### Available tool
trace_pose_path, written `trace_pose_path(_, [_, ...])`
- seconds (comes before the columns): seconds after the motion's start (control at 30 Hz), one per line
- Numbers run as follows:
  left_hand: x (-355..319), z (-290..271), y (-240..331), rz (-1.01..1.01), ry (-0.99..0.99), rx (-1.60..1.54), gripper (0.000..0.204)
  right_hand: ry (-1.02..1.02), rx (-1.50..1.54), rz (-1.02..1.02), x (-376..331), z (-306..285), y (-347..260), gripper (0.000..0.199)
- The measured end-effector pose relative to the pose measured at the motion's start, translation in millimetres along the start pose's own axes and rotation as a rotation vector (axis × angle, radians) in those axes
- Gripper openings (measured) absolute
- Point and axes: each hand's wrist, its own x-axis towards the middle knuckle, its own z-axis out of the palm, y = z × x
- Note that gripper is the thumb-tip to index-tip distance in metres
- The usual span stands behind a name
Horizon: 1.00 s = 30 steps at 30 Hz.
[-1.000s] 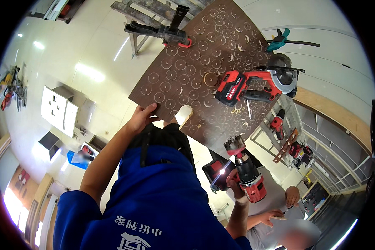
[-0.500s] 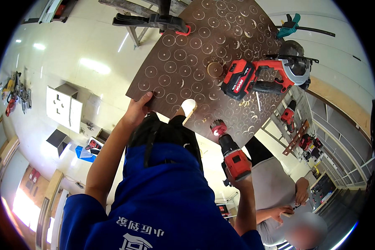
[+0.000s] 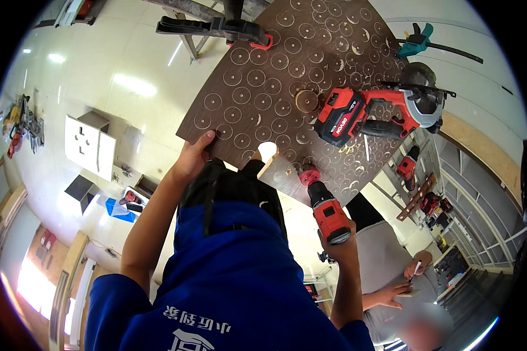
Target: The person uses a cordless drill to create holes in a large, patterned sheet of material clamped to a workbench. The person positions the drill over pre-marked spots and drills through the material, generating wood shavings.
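My right hand (image 3: 341,243) is wrapped round the handle of a red and black cordless drill (image 3: 329,215). A red hole saw (image 3: 309,175) sits in its chuck, over the near edge of a dark brown board (image 3: 222,140); whether its teeth touch the wood I cannot tell. Ring-shaped cuts with centre holes cover the board. My left hand (image 3: 194,157) grips the board's near left corner, thumb on top, the other fingers hidden beneath. Between the hands, a round cut-out (image 3: 267,152) opens at the near edge.
A red circular saw (image 3: 375,114) lies on the board beside a round wooden disc (image 3: 306,100). A black clamp (image 3: 216,27) and a green clamp (image 3: 416,41) sit at the far edges. Another person (image 3: 386,263) stands at the right, holding a pen. A second drill (image 3: 408,167) lies beyond.
The drill has turned more upright and shifted slightly right, its hole saw tipping down toward the board. My left hand keeps its hold. The other person's hands have moved, a pen now raised.
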Motion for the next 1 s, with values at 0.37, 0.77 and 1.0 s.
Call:
trace_pose_path(0.37, [6.4, -6.3, -5.8, -0.036, -0.017, -0.075, 0.056, -0.038, -0.004, 0.088, 12.1, -4.5, -9.6, 0.045])
trace_pose_path(0.77, [4.0, -3.6, 3.2, -0.079, -0.102, 0.113, 0.068, -0.211, -0.13, 0.228, 15.9, -21.4, -28.2, 0.045])
trace_pose_path(1.0, [1.4, -1.6, 2.5, -0.075, -0.092, 0.139, 0.07, -0.234, -0.094, 0.286, 13.8, -22.1, -21.4, 0.047])
